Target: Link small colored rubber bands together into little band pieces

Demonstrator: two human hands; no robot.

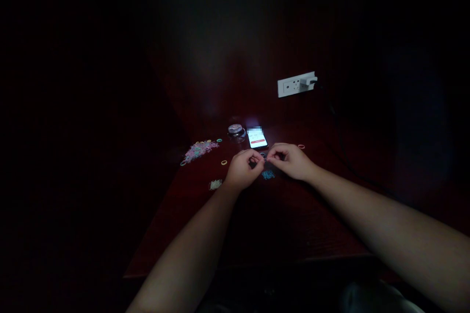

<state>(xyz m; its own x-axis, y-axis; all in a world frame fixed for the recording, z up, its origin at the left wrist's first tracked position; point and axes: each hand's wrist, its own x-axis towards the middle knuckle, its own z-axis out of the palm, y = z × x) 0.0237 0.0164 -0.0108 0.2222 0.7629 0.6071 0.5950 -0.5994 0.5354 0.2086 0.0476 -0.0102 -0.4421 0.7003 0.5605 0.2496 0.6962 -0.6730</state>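
My left hand [244, 168] and my right hand [288, 160] meet fingertip to fingertip above the dark red table. Both are closed in a pinch. Whatever lies between the fingertips is too small and dim to name. Just below them sits a small heap of blue bands [268, 174], which look like little elastic bands. A pale yellowish heap of bands [215, 185] lies left of my left wrist. Farther left is a larger mixed pile of bands [200, 151], mostly pink and purple. A single yellow ring [224, 162] rests between that pile and my left hand.
Behind my hands stands a phone [257, 138] with its screen lit. Beside it is a round clear jar [236, 132]. A reddish ring [301, 146] lies past my right hand. On the wall, a white socket [296, 84] holds a plug, and a dark cable [343, 149] hangs at the right.
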